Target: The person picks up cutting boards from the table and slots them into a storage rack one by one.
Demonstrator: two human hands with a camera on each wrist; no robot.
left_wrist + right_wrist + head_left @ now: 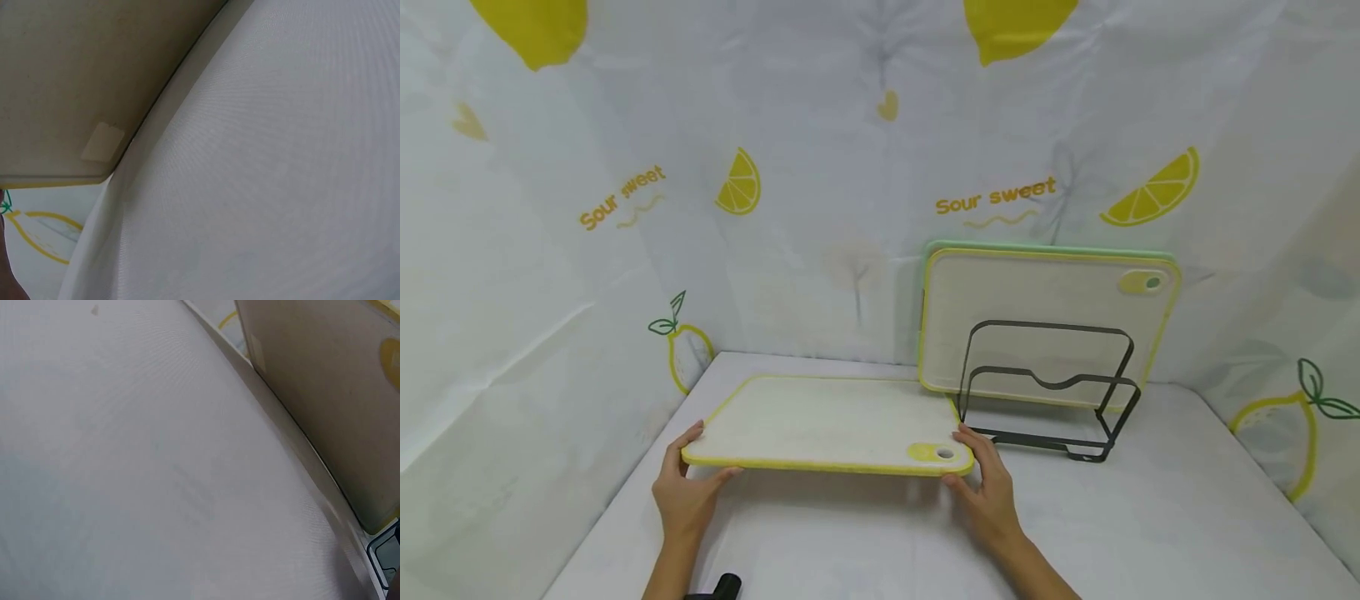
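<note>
A white cutting board (835, 421) with a yellow rim lies tilted, its near edge raised and its far edge down at the table. My left hand (688, 496) grips its near left corner, thumb at the front edge and fingers along the side. At the near right corner, beside the yellow patch with a hole, my right hand (988, 492) holds it the same way. Both wrist views look under the cutting board; a pale rectangular label (103, 142) shows on the underside. Most of each hand is out of its wrist view.
Right of the board stands a black wire rack (1051, 326). A second yellow-rimmed cutting board (1037, 292) leans upright in it, with a green-edged board (1052, 247) behind. White lemon-print cloth (850, 167) hangs behind the white table (850, 542). Something black (726, 586) shows by the left wrist.
</note>
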